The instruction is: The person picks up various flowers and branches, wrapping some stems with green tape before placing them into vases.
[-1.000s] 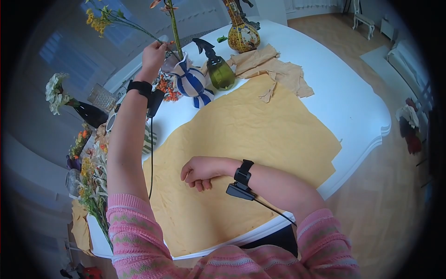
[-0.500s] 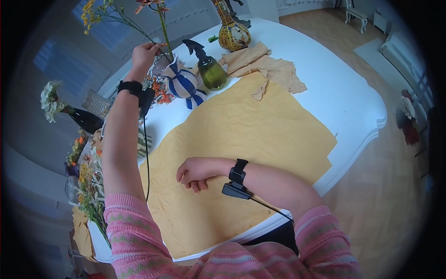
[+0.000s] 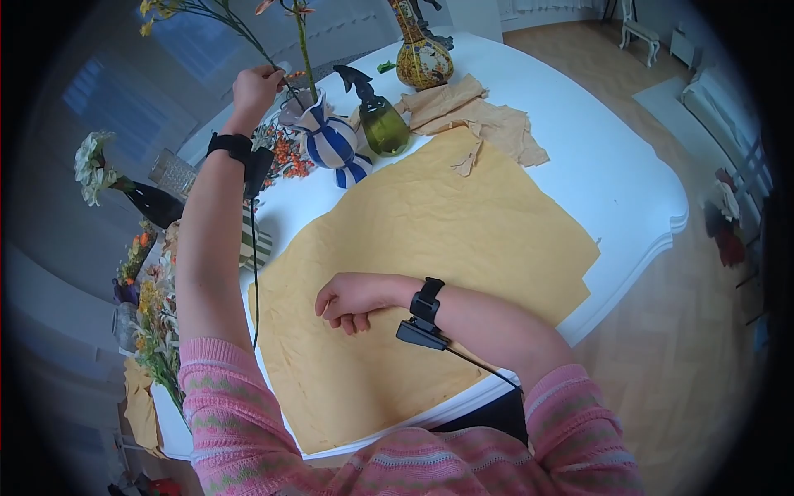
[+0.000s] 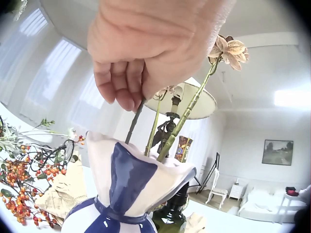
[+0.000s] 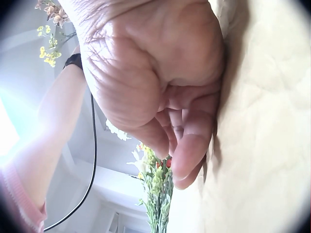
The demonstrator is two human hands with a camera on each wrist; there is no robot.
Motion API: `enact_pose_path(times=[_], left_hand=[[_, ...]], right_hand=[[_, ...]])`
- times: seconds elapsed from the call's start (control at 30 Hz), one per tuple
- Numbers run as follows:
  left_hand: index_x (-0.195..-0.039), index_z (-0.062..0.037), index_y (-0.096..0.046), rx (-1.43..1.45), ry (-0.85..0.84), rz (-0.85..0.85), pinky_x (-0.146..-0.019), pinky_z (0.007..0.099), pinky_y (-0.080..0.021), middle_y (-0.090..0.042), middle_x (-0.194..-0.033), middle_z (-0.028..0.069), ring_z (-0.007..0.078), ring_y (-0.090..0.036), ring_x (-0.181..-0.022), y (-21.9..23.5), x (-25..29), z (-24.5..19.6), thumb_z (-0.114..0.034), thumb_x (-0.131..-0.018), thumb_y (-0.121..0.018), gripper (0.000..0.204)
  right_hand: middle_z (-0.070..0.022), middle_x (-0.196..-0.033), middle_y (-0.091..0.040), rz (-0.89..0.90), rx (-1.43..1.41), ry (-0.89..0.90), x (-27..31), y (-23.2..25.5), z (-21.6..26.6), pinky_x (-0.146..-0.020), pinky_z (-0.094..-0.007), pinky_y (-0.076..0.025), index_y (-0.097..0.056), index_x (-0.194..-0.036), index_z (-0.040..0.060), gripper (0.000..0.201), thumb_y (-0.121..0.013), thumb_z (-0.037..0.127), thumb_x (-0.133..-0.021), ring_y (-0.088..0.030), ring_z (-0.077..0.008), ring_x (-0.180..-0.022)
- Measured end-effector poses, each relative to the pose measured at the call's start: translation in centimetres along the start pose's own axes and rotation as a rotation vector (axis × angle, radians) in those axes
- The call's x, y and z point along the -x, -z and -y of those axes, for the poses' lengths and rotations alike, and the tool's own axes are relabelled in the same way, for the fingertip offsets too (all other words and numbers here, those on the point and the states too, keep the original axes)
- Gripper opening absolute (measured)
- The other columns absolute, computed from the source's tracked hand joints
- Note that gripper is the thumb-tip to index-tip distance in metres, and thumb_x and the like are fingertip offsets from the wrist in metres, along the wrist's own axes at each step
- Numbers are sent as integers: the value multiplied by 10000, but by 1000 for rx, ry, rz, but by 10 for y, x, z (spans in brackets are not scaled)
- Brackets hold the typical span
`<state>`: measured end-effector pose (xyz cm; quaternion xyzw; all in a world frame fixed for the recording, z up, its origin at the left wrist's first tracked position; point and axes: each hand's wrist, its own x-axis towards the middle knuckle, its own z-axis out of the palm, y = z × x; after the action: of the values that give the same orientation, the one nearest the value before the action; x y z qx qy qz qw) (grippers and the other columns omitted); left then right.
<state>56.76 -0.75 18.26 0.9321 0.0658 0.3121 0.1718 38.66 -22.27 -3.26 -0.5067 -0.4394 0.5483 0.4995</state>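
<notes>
At the far left of the table, my left hand [image 3: 255,93] pinches a dark green stem [image 4: 135,120] between thumb and fingers. Yellow blossoms [image 3: 157,10] top that stem, and its lower end passes behind the rim of a blue-and-white striped vase [image 3: 331,145]. Thicker green stems stand in the same vase, one carrying a brownish-pink flower [image 4: 231,51]. The right hand [image 3: 351,299] rests on a large sheet of tan paper [image 3: 438,223], its fingers loosely curled around nothing.
Right of the vase stand a green spray bottle [image 3: 385,124] and a patterned yellow vase [image 3: 424,64]. Crumpled brown paper [image 3: 488,116] lies near them. Orange berry sprigs [image 3: 289,157] are beside the striped vase. Flower bunches [image 3: 157,331] and a black vase [image 3: 155,205] line the left side.
The left hand has shifted slightly up and away from the striped vase, and the yellow blossoms have risen in view with it. The right hand stays on the paper.
</notes>
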Motion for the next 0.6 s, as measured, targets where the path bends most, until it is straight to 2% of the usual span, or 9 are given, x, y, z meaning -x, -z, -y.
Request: enact_pose_path(times=[0.13, 0.23, 0.3, 0.33, 0.5, 0.6], left_hand=[[-911, -24, -731, -52, -9, 38, -693, 297, -508, -702, -727, 64, 159, -664, -682, 1, 11, -5, -230, -847, -637, 235], [-912, -20, -730, -9, 4, 38, -691, 292, -514, -706, -733, 70, 160, -675, -692, -3, 10, -3, -225, -845, -636, 236], [-912, -15, -730, -68, -9, 40, -691, 289, -515, -706, -728, 71, 161, -675, -685, 2, 16, -12, -224, -847, -633, 240], [-912, -15, -730, -69, -8, 41, -691, 289, -515, -706, -728, 71, 161, -675, -685, 2, 15, -10, -224, -847, -633, 240], [-935, -24, -731, 34, -29, -126, -689, 271, -519, -715, -742, 70, 151, -686, -684, 4, 8, -7, -226, -858, -626, 241], [-943, -21, -730, 82, -27, -138, -687, 266, -521, -718, -747, 68, 144, -689, -679, 6, 9, -11, -232, -867, -622, 248]], right_hand=[[-154, -846, -641, -21, -15, 26, -1, -1, -2, -467, -305, -523, -572, -1062, -84, 248, -529, 101, -903, -668, -216, -638], [-158, -855, -640, -17, 5, 32, 1, 0, 0, -468, -305, -524, -567, -1071, -88, 251, -530, 96, -903, -668, -216, -639], [-144, -884, -628, 2, -2, 4, 0, 0, 0, -474, -274, -512, -541, -1166, -91, 333, -533, 116, -906, -654, -183, -636], [-144, -884, -628, 4, -2, 4, 0, 0, 0, -474, -274, -512, -541, -1166, -91, 333, -533, 116, -906, -654, -183, -636], [-145, -892, -630, 8, -5, 2, 0, 1, 0, -470, -273, -506, -536, -1177, -89, 340, -532, 117, -907, -654, -183, -634], [-144, -892, -629, 9, -7, -4, 0, 0, 1, -465, -270, -501, -531, -1183, -87, 343, -530, 116, -907, -653, -182, -633]])
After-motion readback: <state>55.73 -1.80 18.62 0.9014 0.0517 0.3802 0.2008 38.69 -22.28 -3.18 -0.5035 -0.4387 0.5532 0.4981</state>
